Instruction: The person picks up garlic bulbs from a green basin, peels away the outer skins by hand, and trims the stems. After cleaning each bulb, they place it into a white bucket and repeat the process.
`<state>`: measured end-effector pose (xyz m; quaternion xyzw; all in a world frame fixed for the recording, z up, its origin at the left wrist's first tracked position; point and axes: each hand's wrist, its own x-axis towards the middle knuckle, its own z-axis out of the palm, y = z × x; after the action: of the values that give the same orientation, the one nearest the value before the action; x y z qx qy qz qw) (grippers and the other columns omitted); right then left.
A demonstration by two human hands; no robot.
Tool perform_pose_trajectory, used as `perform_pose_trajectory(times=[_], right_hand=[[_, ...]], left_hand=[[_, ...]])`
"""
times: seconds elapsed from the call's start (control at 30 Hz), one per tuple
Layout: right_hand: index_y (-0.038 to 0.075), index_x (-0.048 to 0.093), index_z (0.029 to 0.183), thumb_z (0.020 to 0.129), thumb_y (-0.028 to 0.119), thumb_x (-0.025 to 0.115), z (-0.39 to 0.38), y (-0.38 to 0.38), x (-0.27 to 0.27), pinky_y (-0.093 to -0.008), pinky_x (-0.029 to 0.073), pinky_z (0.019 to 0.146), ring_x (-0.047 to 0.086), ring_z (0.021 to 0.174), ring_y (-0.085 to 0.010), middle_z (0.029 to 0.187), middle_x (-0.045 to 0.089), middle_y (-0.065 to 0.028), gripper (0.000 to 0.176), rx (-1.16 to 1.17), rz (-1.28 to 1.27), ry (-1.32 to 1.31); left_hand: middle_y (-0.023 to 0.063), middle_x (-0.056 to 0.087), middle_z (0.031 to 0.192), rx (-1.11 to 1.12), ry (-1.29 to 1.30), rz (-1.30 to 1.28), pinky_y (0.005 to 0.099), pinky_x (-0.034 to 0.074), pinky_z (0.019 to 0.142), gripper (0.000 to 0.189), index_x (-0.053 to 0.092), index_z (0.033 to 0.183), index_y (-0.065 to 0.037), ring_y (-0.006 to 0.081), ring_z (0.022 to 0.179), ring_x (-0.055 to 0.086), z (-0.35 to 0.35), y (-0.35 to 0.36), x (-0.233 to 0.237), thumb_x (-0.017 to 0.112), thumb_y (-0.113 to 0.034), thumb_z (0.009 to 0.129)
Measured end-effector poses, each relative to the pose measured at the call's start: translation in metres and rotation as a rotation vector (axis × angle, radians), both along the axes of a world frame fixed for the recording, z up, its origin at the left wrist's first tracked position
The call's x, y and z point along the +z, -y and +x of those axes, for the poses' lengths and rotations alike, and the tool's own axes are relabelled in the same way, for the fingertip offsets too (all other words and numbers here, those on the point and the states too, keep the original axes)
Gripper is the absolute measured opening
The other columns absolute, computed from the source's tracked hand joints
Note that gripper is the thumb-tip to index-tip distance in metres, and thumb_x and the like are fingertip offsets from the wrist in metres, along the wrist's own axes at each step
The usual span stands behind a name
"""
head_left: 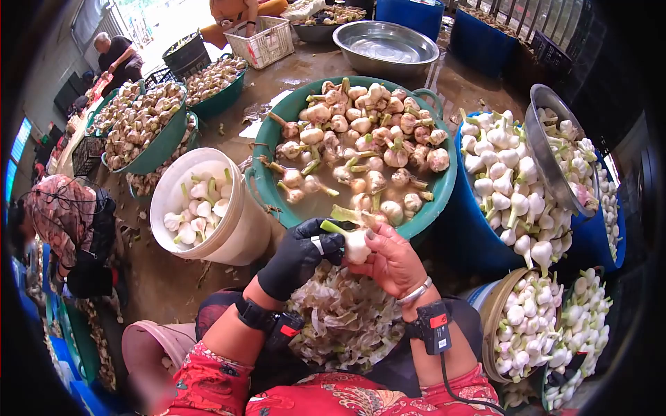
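Between my hands is a garlic bulb [357, 246], its white skin showing and its green stem end pointing up and left. My left hand [298, 256], in a black glove, is closed around the bulb's left side. From the right, the bare fingers of my right hand [395, 260] pinch the same bulb; the thumb lies near its top. Just beyond is a green tub [447, 187] of murky water with many unpeeled garlic bulbs [361, 125]. Below my hands, a heap of loose garlic skins [343, 319] lies at my lap.
A white bucket [232, 236] of peeled garlic stands left. Blue barrels [444, 215] full of white garlic crowd the right, with a metal basin [544, 149] leaning on them. Farther off are a steel bowl [385, 48], a white crate [267, 45], and other people working.
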<state>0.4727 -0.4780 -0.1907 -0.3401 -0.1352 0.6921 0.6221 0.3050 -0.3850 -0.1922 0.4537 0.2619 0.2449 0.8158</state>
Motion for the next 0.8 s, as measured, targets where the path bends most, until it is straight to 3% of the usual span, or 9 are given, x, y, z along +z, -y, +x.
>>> perform_pose_trajectory(times=[0.13,0.2,0.23,0.3,0.4,0.5,0.57,0.63,0.8], right_hand=[[0.002,0.059,0.107,0.089,0.015,0.059,0.0,-0.006,-0.012,-0.0274,0.049,0.071,0.059,0.082,-0.0122,0.099,0.063,-0.0031,0.022,-0.078,0.013,0.319],[0.0,0.064,0.092,0.086,0.01,0.061,-0.007,-0.009,-0.013,-0.0253,0.046,0.07,0.057,0.076,-0.0148,0.092,0.063,-0.0047,0.012,-0.367,0.193,0.76],[0.0,0.064,0.092,0.086,0.01,0.061,-0.008,-0.004,-0.008,-0.0253,0.046,0.07,0.057,0.076,-0.0148,0.092,0.063,-0.0047,0.012,-0.36,0.195,0.759],[0.0,0.064,0.088,0.08,0.007,0.063,-0.011,0.011,0.011,-0.0296,0.048,0.068,0.059,0.073,-0.0232,0.081,0.062,-0.0099,0.01,-0.147,0.453,1.224],[0.004,0.066,0.095,0.078,0.008,0.065,-0.021,0.022,-0.023,-0.032,0.05,0.068,0.062,0.071,-0.0292,0.077,0.063,-0.0141,0.018,0.504,0.435,1.29],[0.003,0.065,0.094,0.077,0.01,0.068,-0.011,0.02,-0.019,-0.0306,0.05,0.068,0.063,0.068,-0.0239,0.074,0.063,-0.0129,0.018,0.17,0.351,1.633],[0.005,0.067,0.09,0.073,0.002,0.071,-0.006,0.013,-0.003,-0.0229,0.047,0.064,0.056,0.066,-0.0081,0.075,0.061,-0.0018,0.018,-0.264,0.129,1.252],[0.006,0.065,0.085,0.07,-0.003,0.071,-0.006,0.006,0.013,-0.0211,0.046,0.063,0.053,0.068,-0.0061,0.083,0.057,0.0007,0.018,-0.38,0.228,1.139],[0.004,0.061,0.081,0.07,-0.001,0.07,-0.003,0.005,0.011,-0.023,0.045,0.062,0.053,0.069,-0.0097,0.084,0.054,-0.0026,0.015,-0.176,0.222,1.16]], left_hand=[[0.0059,0.065,0.091,0.035,-0.09,0.116,0.0257,0.048,0.072,0.031,0.06,0.111,0.0,0.0129,0.078,0.061,-0.002,-0.001,0.015,0.063,-0.013,0.084],[0.0053,0.065,0.09,0.056,-0.055,0.068,0.0254,0.048,0.071,0.028,0.061,0.11,0.0,0.0124,0.077,0.061,-0.006,-0.008,0.004,0.063,-0.011,0.084],[0.0048,0.065,0.089,0.075,-0.019,0.023,0.0251,0.049,0.07,0.025,0.062,0.108,0.0,0.012,0.076,0.061,-0.008,-0.011,0.0,0.063,-0.009,0.085],[0.0047,0.065,0.088,0.104,0.009,0.088,0.0254,0.049,0.071,0.025,0.063,0.107,0.0,0.0116,0.077,0.061,-0.012,-0.015,0.01,0.062,-0.013,0.085],[0.0053,0.065,0.091,0.16,-0.042,0.146,0.0252,0.049,0.075,0.027,0.064,0.106,0.0,0.0113,0.081,0.06,-0.015,-0.019,0.007,0.062,-0.017,0.085],[0.0045,0.065,0.093,0.148,0.0,0.139,0.0247,0.048,0.078,0.026,0.064,0.107,0.0,0.0108,0.084,0.059,-0.012,-0.011,0.016,0.063,-0.013,0.084],[0.0037,0.064,0.095,0.111,-0.058,0.226,0.0245,0.048,0.079,0.026,0.064,0.108,-0.001,0.0105,0.085,0.059,-0.011,-0.009,0.02,0.064,-0.009,0.083],[0.0029,0.064,0.096,0.068,-0.122,0.317,0.0244,0.047,0.08,0.027,0.064,0.109,-0.001,0.0101,0.086,0.058,-0.009,-0.007,0.023,0.065,-0.006,0.082],[0.0008,0.061,0.098,-0.036,-0.171,0.521,0.0243,0.047,0.079,0.029,0.065,0.11,-0.003,0.0093,0.087,0.058,-0.004,-0.005,0.02,0.065,-0.001,0.081]])
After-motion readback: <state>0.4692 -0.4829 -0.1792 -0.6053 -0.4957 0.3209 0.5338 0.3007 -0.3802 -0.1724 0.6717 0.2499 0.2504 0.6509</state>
